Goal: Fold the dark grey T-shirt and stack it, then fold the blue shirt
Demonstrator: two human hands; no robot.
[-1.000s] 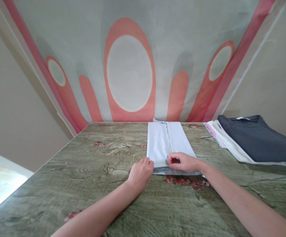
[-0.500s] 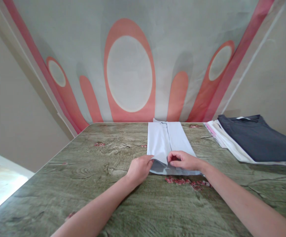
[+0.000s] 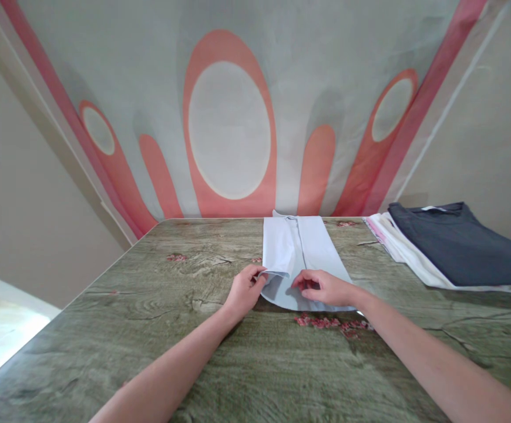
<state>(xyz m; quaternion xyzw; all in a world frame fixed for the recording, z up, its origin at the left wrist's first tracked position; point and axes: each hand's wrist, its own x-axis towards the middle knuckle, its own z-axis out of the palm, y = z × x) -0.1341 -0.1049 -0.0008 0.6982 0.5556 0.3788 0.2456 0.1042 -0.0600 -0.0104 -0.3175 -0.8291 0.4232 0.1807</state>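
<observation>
A white garment point(image 3: 308, 249), folded into a long narrow strip, lies lengthwise on the wood-patterned table point(image 3: 150, 329). My left hand point(image 3: 243, 289) pinches the near left corner of its top layer and holds it lifted and peeled back, showing the greyish underside. My right hand point(image 3: 326, 288) rests on the near right part of the garment, fingers curled and pinched at the centre edge.
A stack of folded clothes, a dark navy piece point(image 3: 462, 244) on white ones point(image 3: 407, 252), lies at the table's right. A wall hanging with orange ovals point(image 3: 229, 123) rises behind the far edge. The table's left edge drops to a bright floor point(image 3: 0, 329).
My left hand has lifted the near left corner of the garment's top layer and drawn it back away from me. My right hand stayed nearly in place.
</observation>
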